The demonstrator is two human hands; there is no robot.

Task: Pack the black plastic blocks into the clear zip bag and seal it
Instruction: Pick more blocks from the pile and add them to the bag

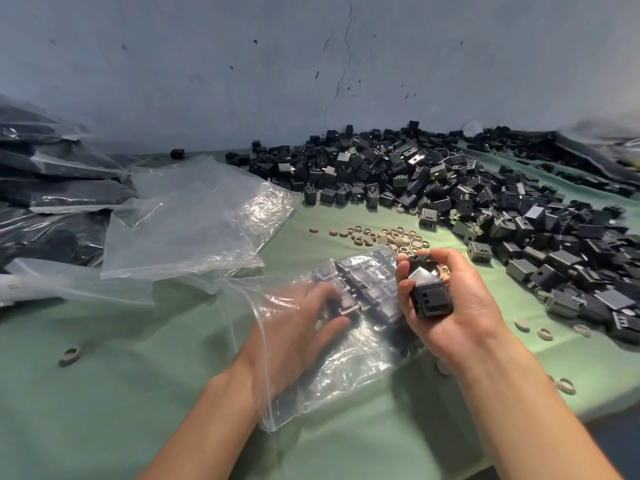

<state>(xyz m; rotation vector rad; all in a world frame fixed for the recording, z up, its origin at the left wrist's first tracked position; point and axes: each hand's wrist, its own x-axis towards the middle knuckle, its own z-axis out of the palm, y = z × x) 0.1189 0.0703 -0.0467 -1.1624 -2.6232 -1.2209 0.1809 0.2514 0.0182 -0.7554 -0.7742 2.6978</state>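
Our left grip (pixel 304 323) lies flat-fingered inside the clear zip bag (pixel 346 368) on the counter (pixel 138 393), steadying packed rows (pixel 367 282); our right grip (pixel 460 306) clasps black plastic blocks (pixel 429 296); we should slide them in squarely against those, keeping layers flat so the zip closes.

Both forearms (pixel 214 410) are extended forward from the lower edge, bare. The left hand (pixel 308 317) is recorded palm down inside the clear zip bag (pixel 346 368), fingers stretched forward and nearly flat (outline blurred through the plastic). The right hand (pixel 453 306) is held palm turned leftward, fingers and thumb curled round a short stack of black blocks (pixel 429 296).
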